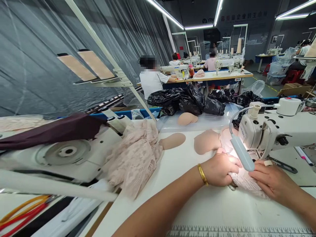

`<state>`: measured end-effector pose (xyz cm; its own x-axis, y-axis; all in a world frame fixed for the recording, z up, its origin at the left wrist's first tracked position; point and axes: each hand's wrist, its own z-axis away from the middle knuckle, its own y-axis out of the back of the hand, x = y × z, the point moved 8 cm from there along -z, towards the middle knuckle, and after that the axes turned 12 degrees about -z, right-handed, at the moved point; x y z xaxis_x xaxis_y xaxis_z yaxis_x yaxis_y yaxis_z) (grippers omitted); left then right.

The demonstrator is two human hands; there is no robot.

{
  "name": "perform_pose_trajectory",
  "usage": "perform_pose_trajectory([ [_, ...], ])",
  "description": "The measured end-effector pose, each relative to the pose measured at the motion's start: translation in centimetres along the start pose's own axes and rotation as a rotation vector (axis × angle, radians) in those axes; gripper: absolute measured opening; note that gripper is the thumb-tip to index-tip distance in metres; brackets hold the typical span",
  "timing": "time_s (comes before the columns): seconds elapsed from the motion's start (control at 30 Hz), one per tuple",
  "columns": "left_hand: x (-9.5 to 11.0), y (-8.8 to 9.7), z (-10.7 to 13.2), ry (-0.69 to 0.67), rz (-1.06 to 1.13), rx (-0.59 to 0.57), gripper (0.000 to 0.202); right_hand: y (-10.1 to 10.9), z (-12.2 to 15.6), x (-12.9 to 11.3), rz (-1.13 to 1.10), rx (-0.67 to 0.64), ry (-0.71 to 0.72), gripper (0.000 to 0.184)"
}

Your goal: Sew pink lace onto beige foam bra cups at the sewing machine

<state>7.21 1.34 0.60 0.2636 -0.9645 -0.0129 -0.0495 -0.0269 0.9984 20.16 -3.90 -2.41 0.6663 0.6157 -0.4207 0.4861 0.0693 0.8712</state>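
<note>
Under the lit lamp (242,153) of a white sewing machine (256,128), both of my hands are on a pale pink lace piece (243,181). My left hand (221,168), with a gold bangle at its wrist, grips the fabric with bent fingers left of the needle area. On the other side, my right hand (269,179) presses its fingers on the lace, with a band round one finger. The lamp hides the needle. Just beyond my left hand lies a stack of beige moulded cups (207,142).
Lace fabric (138,154) is heaped at the left beside another beige cup (174,141). Black plastic bags (187,98) line the table's far side. A ruler strip (237,230) runs along the near edge. A thread-stand pole (98,42) slants across the left. A co-worker (151,77) sits ahead.
</note>
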Motion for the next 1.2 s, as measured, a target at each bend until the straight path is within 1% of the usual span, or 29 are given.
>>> perform_pose_trajectory([
  [0.13, 0.5, 0.0, 0.2, -0.052, -0.022, 0.037, 0.014, -0.3, 0.2, 0.1, 0.02, -0.02, 0.01, 0.028],
  [0.23, 0.5, 0.0, 0.2, -0.034, -0.016, 0.052, 0.018, -0.2, 0.1, 0.3, 0.037, -0.005, 0.017, 0.028],
  [0.37, -0.1, 0.0, 0.1, 0.013, -0.007, 0.047, 0.027, -0.1, 0.3, 1.3, 0.06, 0.025, -0.016, 0.025],
  [0.43, -0.5, -0.1, 0.0, 0.036, 0.011, 0.042, 0.032, 0.2, 0.6, 1.8, 0.087, 0.083, -0.022, 0.025],
  [0.53, -1.0, -0.1, -0.1, 0.055, 0.059, 0.066, 0.038, 1.1, 1.1, 2.3, 0.122, 0.208, -0.02, 0.028],
  [0.63, -1.5, -0.2, -0.3, 0.068, 0.074, 0.081, 0.031, 2.1, 1.1, 2.7, 0.126, 0.313, -0.043, 0.022],
  [0.7, -1.7, -0.3, -0.4, 0.075, 0.056, 0.072, 0.025, 2.6, 0.9, 2.8, 0.114, 0.34, -0.055, 0.019],
  [0.87, -1.4, -0.6, -0.4, 0.059, 0.009, 0.073, 0.025, 2.8, 0.4, 2.5, 0.097, 0.343, -0.033, 0.022],
  [1.03, -1.5, -0.8, -0.2, 0.04, 0.008, 0.067, 0.022, 2.7, 0.8, 2.3, 0.101, 0.389, -0.022, 0.018],
  [1.13, -1.5, -0.6, 0.2, 0.031, 0.0, 0.051, 0.023, 2.8, 1.0, 1.4, 0.09, 0.384, 0.022, 0.023],
  [1.2, -1.4, -0.3, 0.5, 0.058, -0.033, 0.032, 0.024, 2.7, 0.9, 0.2, 0.082, 0.356, 0.08, 0.025],
])
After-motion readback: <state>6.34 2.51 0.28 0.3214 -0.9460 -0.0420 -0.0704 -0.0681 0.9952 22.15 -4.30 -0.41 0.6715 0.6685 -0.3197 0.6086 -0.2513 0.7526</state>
